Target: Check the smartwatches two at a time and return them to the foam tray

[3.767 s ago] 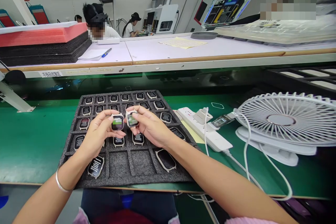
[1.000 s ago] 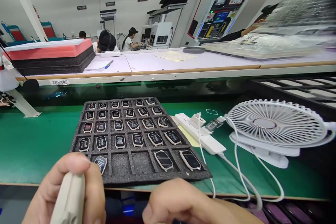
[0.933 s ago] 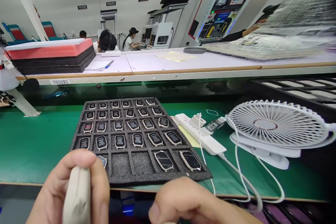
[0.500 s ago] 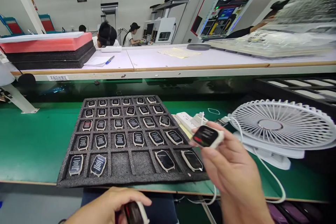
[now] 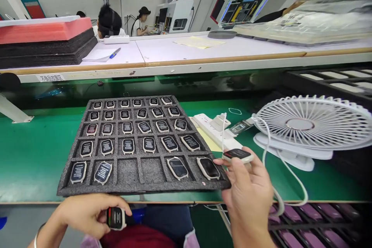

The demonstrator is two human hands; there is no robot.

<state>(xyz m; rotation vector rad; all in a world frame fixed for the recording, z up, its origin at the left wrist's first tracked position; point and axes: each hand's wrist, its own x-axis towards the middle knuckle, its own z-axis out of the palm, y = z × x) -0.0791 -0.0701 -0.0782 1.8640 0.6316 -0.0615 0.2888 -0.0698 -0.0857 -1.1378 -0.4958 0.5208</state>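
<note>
My left hand (image 5: 90,215) grips a strapless smartwatch (image 5: 116,218), its lit screen facing up, just below the bench's front edge. In my right hand (image 5: 247,190) is another smartwatch (image 5: 237,154), pinched between thumb and fingers and tilted nearly flat over the foam tray's right front corner. The black foam tray (image 5: 128,193) holds rows of smartwatches, most showing white text on dark screens. Two pockets in its front row, in the middle, hold nothing. Two watches at the right of that row, one of them a dark-screened smartwatch (image 5: 208,168), show no text.
A white fan (image 5: 299,124) and a power strip (image 5: 209,126) with a plugged-in charger and cables stand right of the tray. Purple items in a rack (image 5: 314,224) sit low at right. Foam sheets (image 5: 43,46) are stacked on the shelf; people sit beyond.
My left hand has moved left and up, its watch screen now more visible. My right hand has lowered slightly and tilted its watch flatter. The view has shifted a little downward.
</note>
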